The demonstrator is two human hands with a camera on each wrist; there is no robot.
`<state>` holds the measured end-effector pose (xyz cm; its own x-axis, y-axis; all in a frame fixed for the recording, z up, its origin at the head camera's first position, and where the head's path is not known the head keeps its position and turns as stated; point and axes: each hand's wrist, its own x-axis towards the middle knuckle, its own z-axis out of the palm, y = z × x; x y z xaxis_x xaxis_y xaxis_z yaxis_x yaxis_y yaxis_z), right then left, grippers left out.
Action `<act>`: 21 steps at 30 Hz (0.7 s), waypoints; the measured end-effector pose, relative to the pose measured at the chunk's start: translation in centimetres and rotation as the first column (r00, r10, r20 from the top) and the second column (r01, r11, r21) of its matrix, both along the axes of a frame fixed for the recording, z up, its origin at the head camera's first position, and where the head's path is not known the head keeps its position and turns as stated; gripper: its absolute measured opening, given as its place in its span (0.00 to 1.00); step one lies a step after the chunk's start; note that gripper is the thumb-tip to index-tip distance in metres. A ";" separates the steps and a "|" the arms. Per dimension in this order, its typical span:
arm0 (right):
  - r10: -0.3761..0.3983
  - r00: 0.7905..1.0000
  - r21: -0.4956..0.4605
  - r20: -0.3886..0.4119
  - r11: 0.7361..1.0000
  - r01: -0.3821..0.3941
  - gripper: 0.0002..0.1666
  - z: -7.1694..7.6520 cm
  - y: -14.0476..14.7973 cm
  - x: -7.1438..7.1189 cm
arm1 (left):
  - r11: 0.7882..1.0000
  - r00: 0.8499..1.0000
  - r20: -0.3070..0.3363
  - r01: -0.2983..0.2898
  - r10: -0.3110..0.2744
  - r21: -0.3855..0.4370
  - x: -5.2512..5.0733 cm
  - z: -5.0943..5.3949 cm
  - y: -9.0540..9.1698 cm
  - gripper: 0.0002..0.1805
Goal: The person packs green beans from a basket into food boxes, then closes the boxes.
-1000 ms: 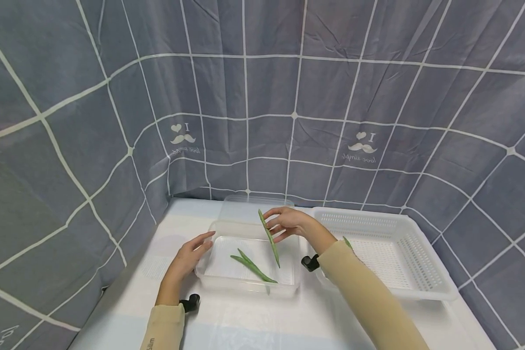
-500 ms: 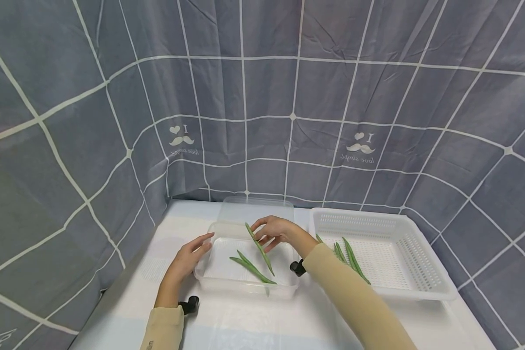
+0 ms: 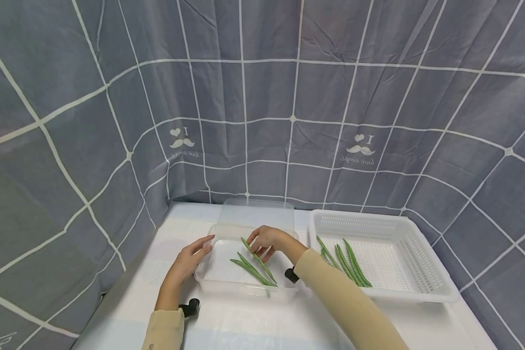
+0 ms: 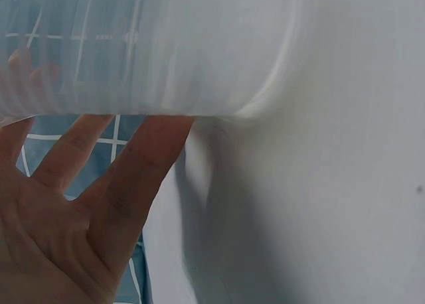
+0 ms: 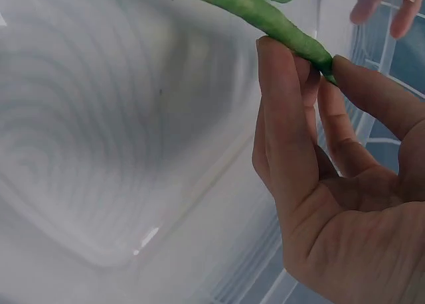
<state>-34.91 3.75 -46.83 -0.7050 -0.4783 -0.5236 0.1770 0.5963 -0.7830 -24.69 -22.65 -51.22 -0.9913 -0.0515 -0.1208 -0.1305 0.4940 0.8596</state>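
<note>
The right hand [image 3: 269,240] is inside the clear box [image 3: 227,287], its thumb and fingertips pinching the held bean [image 5: 257,14] near 1 end. That bean hangs slantwise over the box's floor, its gripped end toward the back and its free end pointing to the front right. Another 2 beans [image 3: 253,272] lie in the box just to its left, close together and nearly parallel; whether the held bean's free end touches them I cannot tell. The left hand [image 3: 185,260] rests at the box's left end, fingers spread and mostly straight, touching the wall and gripping no bean; the left wrist view shows some of its fingers through the plastic. To the right stands a white basket [image 3: 382,257] with slotted sides, and several more beans [image 3: 356,265] lie in its left part, side by side on a slant, some partly hidden by the right sleeve [image 3: 350,304]. A clear lid [image 3: 253,210] lies flat behind the box. Both wrists carry a small black device [image 3: 190,307]. All of it is on a pale table [image 3: 245,321], with a grey curtain [image 3: 262,87] crossed by white lines behind.
</note>
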 end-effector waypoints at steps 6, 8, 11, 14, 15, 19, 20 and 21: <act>0.024 0.999 0.046 -0.030 0.999 -0.023 0.11 -0.9 -0.5 0.3 | 1.000 1.000 -0.005 0.001 -0.001 0.000 0.1 0.0 -0.1 0.29; 0.030 0.999 0.056 -0.039 0.998 -0.028 0.11 -1.3 -0.6 0.4 | 1.000 1.000 -0.008 0.002 -0.002 -0.005 0.1 -0.1 -0.1 0.29; 0.033 0.999 0.065 -0.042 0.997 -0.030 0.11 -1.8 -0.7 0.6 | 1.000 1.000 -0.009 0.003 -0.003 -0.013 0.1 -0.2 -0.1 0.29; 0.032 0.999 0.070 -0.043 0.997 -0.029 0.10 -1.9 -0.7 0.9 | 1.000 1.000 -0.010 0.006 -0.006 -0.019 0.1 -0.2 -0.1 0.30; 0.032 0.999 0.070 -0.043 0.997 -0.029 0.10 -1.9 -0.7 0.9 | 1.000 1.000 -0.009 0.006 -0.006 -0.018 0.1 -0.2 -0.1 0.29; 0.027 0.998 0.066 -0.048 0.998 -0.024 0.11 -2.0 -0.7 1.1 | 1.000 1.000 -0.003 -0.001 0.001 -0.008 0.1 -0.2 -0.1 0.29; 0.025 0.999 0.066 -0.048 0.998 -0.021 0.11 -2.0 -0.7 1.1 | 1.000 1.000 -0.002 -0.003 0.003 -0.006 0.1 -0.1 -0.1 0.29; 0.023 0.999 0.065 -0.048 0.998 -0.019 0.11 -2.0 -0.7 1.1 | 1.000 1.000 -0.001 -0.004 0.004 -0.006 0.1 -0.1 -0.1 0.29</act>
